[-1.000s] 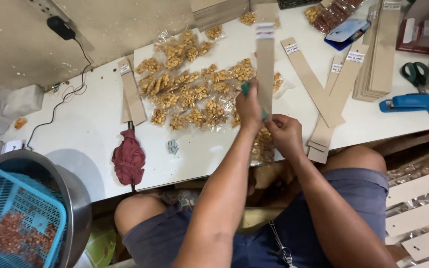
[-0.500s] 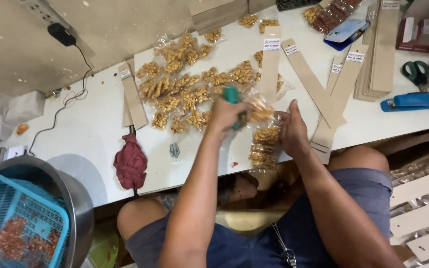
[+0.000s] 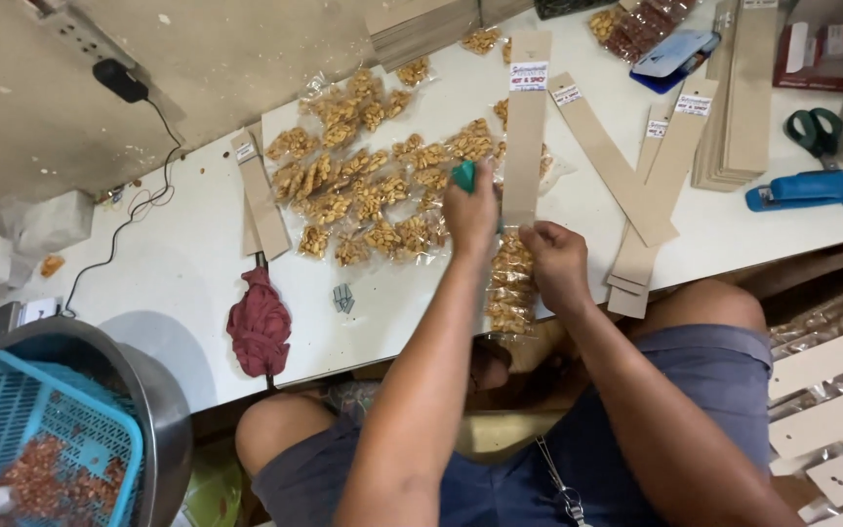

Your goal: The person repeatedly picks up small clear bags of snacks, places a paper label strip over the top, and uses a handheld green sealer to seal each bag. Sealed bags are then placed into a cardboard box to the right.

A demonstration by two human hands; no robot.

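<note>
A long tan cardboard strip (image 3: pixel 526 137) with a white label at its far end lies on the white table (image 3: pixel 178 273). Small clear packets of golden snacks (image 3: pixel 509 293) are fixed along its near end and hang over the table edge. My left hand (image 3: pixel 470 210) grips a small green stapler (image 3: pixel 463 176) just left of the strip. My right hand (image 3: pixel 558 265) rests on the strip's near end, pinching the packets there.
A loose pile of snack packets (image 3: pixel 363 185) lies left of the strip. More labelled strips (image 3: pixel 626 185), a stack of strips (image 3: pixel 748 88), a blue stapler (image 3: pixel 812 187) and green scissors (image 3: pixel 817 129) lie right. A red cloth (image 3: pixel 259 327) and a blue basket (image 3: pixel 41 449) are at the left.
My left hand swung left toward the packet pile and came back beside the strip. More packets now show on the strip's near end, under my right hand.
</note>
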